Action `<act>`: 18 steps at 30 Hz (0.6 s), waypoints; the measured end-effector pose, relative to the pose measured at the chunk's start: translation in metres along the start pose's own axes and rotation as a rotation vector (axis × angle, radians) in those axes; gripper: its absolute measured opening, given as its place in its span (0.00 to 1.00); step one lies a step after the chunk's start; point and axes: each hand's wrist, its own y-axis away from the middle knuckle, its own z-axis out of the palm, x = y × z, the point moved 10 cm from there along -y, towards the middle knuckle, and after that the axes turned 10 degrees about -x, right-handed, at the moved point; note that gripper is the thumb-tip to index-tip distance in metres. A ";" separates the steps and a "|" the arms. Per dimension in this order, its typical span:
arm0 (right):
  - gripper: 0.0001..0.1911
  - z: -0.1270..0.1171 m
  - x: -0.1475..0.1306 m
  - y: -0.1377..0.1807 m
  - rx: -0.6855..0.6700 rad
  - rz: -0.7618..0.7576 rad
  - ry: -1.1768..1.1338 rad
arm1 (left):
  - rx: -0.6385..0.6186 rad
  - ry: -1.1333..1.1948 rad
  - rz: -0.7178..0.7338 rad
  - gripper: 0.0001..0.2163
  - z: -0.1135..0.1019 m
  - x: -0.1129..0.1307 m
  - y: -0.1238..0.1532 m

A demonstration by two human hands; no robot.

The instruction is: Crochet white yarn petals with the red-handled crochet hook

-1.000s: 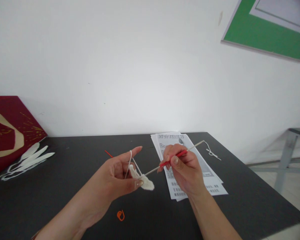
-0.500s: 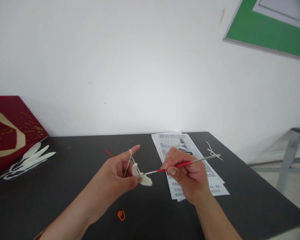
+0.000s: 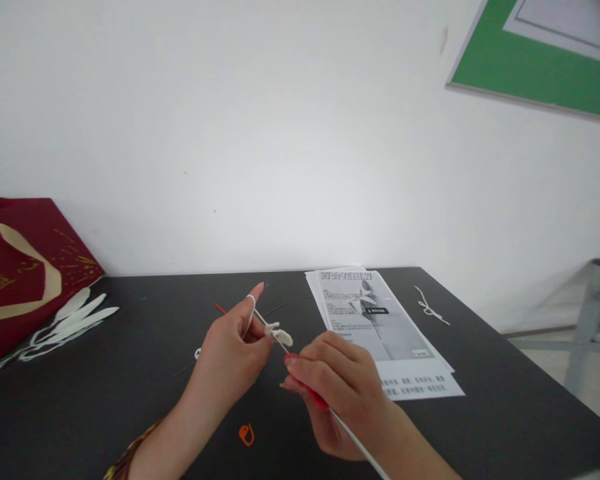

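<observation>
Between thumb and fingers, my left hand (image 3: pixel 237 347) pinches a small piece of white crochet work (image 3: pixel 282 337). White yarn (image 3: pixel 251 313) loops over its raised index finger and runs down to the piece. My right hand (image 3: pixel 337 387) is closed round the red grip of a crochet hook (image 3: pixel 316 397). The hook's thin metal tip reaches the crochet work by my left fingertips; the exact stitch is too small to make out. Its pale shaft slants down toward me below the right hand.
An orange stitch marker (image 3: pixel 247 435) lies on the black table (image 3: pixel 130 400) near me. Printed sheets (image 3: pixel 420 387) lie behind my right hand, with a knotted scrap of white yarn (image 3: pixel 430 309) beyond. At left are white crocheted petals (image 3: pixel 83 312) and a dark red bag (image 3: pixel 25 267).
My right hand has come down and nearer to me, turning the hook from near level to a steep slant. My left hand has turned, tilting the crochet work, and its index finger has shifted left.
</observation>
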 end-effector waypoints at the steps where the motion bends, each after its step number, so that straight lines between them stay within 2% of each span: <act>1: 0.12 0.000 0.001 0.001 0.020 0.020 0.011 | 0.021 0.003 0.000 0.29 -0.002 0.001 0.000; 4: 0.13 0.001 0.004 0.005 0.074 0.068 0.042 | 0.084 0.030 -0.001 0.31 -0.007 0.002 0.002; 11: 0.17 0.022 -0.011 0.009 0.019 -0.044 0.226 | 0.117 0.097 -0.002 0.34 -0.007 -0.001 0.003; 18: 0.21 0.018 -0.009 0.012 0.037 -0.074 0.220 | 0.204 0.160 0.071 0.28 -0.012 0.008 0.012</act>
